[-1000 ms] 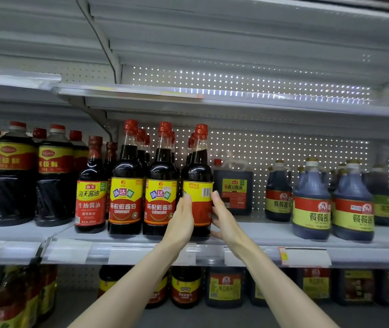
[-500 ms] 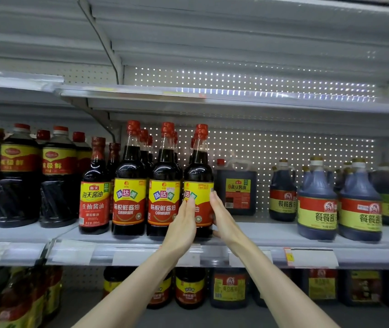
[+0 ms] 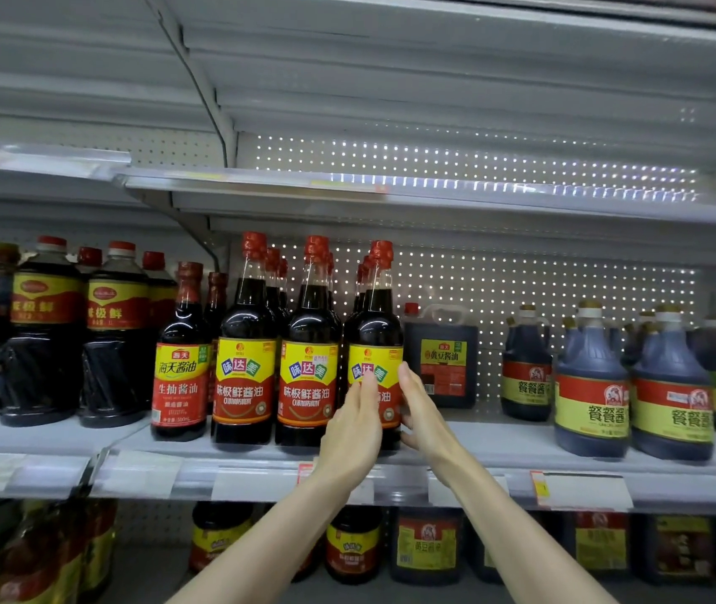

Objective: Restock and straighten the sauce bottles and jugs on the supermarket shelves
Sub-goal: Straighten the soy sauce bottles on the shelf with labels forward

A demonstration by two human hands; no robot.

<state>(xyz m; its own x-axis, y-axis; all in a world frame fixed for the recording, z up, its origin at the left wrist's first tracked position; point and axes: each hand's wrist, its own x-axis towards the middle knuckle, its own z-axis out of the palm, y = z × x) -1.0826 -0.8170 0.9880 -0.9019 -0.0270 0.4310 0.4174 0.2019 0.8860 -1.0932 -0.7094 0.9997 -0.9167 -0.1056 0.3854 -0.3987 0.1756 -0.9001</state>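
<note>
A tall soy sauce bottle point(image 3: 375, 329) with a red cap and a yellow-and-red label stands upright near the front of the middle shelf point(image 3: 500, 446), third in a row of matching bottles point(image 3: 245, 377). My left hand point(image 3: 354, 429) lies with straight fingers against its front left side, covering part of the label. My right hand point(image 3: 421, 405) holds its right side, thumb up along the label and fingers reaching behind. The label faces forward.
A smaller red-labelled bottle point(image 3: 179, 368) and big dark bottles point(image 3: 42, 342) stand to the left. A square jug point(image 3: 443, 355) sits behind on the right, then several blue-grey jugs point(image 3: 591, 385). An upper shelf point(image 3: 391, 189) hangs overhead; more jugs fill the lower shelf point(image 3: 428, 547).
The bottle between my hands has turned: its barcode side faced out a second ago, and the label's front faces out now. My hands slid slightly upward around it.
</note>
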